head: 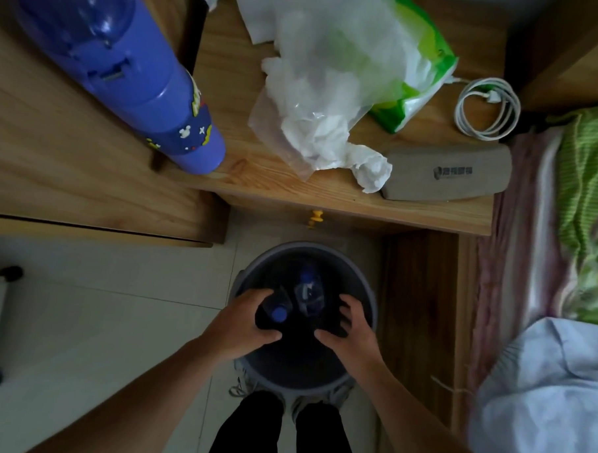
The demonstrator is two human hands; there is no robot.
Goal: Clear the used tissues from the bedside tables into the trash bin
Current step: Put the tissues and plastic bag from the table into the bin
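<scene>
Tissues (348,153) lie crumpled at my bedside table's (224,175) front edge, beside a grey case (447,173) whose print I cannot read. My left hand (243,326) and right hand (346,331) hover half-curled over the trash bin (366,297), gripping nothing.

Materials and finishes at the bedside.

We note the table (326,200) as pale wood with visible grain and a low sheen; its knob (316,217) looks like glossy yellow plastic. The tissues (345,149) are white paper, matt and crumpled, partly under a thin, translucent, shiny plastic bag (332,66). The green pack (424,71) is glossy plastic film. The bottle (126,75) is smooth purple plastic with a clear glossy top. The case (447,173) seems grey, matt and felt-like. The cable (487,109) is smooth and white. The bin (370,298) looks like matt grey plastic, and clear plastic bottles (308,295) glint inside. The bedding (588,153) is ribbed green cloth.
</scene>
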